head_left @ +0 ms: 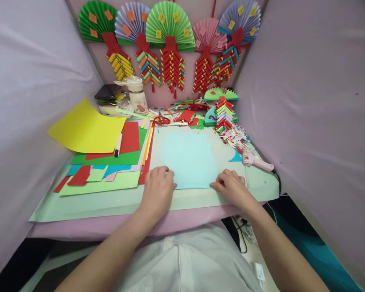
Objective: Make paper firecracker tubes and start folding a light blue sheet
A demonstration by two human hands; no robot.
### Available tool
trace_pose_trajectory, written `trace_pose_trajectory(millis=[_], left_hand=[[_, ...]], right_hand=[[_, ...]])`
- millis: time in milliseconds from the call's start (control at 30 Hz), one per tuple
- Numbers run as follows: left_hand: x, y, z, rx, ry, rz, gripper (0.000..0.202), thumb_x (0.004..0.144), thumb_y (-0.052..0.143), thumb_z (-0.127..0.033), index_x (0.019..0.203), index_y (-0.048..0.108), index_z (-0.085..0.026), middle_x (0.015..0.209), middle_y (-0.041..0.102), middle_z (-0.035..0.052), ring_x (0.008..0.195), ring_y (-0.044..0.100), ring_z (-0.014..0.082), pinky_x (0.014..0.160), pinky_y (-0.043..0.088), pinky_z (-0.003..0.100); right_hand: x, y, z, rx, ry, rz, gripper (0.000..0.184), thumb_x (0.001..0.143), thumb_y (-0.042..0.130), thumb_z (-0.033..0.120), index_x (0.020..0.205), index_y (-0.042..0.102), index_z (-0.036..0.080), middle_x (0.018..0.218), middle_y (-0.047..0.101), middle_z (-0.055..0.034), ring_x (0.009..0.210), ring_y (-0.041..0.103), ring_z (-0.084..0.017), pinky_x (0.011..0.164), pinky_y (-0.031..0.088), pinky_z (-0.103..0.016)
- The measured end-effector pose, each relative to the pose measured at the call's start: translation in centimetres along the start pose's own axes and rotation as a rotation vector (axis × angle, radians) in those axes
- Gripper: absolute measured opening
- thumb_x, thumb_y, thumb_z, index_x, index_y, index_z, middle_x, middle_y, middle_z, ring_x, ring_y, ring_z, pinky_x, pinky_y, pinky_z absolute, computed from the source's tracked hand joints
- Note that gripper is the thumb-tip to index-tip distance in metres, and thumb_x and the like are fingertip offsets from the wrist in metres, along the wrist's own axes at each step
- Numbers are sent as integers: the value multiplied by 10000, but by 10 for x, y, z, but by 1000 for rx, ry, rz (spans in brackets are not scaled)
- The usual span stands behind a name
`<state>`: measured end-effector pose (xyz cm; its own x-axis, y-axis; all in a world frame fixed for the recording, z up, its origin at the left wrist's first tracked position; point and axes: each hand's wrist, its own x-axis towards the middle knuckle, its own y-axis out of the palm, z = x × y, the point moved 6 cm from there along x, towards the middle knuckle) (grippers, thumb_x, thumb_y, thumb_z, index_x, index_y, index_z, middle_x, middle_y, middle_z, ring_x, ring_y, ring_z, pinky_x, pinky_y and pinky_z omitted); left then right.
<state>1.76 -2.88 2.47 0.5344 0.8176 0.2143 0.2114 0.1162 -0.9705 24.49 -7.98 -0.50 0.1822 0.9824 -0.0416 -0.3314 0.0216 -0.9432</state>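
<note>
A light blue sheet of paper (190, 158) lies flat on the table in front of me. At its near left corner is my left hand (158, 187), fingers curled and thumb against the paper's edge. My right hand (232, 185) pinches the near right corner, its thumb pointing inward along the near edge. Whether that edge has a narrow fold in it, I cannot tell. The fingertips of both hands are partly hidden. A small blue paper scrap (236, 157) lies beyond my right hand.
Left are stacked coloured papers with a yellow sheet (89, 127) on top and a marker (118, 146). Red scissors (161, 120) and a bottle (137, 97) stand behind. At right lie a glue gun (257, 161) and a paper firecracker string (225, 115). Fan ornaments (170, 24) hang behind.
</note>
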Motion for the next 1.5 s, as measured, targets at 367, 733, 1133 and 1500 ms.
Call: trace_pose_trajectory(millis=[367,733,1133,1500], left_hand=[[-35,40,-66,-40,189,80,808,851,465,-633,1496,246,-197,1580,193,90,1461,92,311,1163,78,579],[-36,42,-62,-57,150,119,847,832,427,-694,1500,249,-205,1578,193,90,1458,87,328,1154,64,612],[-39,45,-58,-68,127,127,815,844,398,-685,1513,188,-271,1584,171,37,1456,45,355,1084,3,732],[-38,44,-57,-67,121,141,815,840,381,-700,1511,201,-273,1588,150,21,1455,24,361,1085,9,731]], right_hand=[[2,3,-2,-15,-14,0,276,837,562,459,709,601,217,874,578,-41,920,508,-233,751,297,-349],[-3,1,0,-21,-33,0,312,857,521,485,711,593,218,872,570,-35,910,509,-230,769,298,-355],[-1,4,-3,-16,-15,21,298,861,524,476,710,589,228,874,569,-21,919,511,-236,767,292,-357],[-4,1,-1,8,-17,14,299,868,518,469,713,577,221,881,568,-24,917,501,-229,778,291,-370]])
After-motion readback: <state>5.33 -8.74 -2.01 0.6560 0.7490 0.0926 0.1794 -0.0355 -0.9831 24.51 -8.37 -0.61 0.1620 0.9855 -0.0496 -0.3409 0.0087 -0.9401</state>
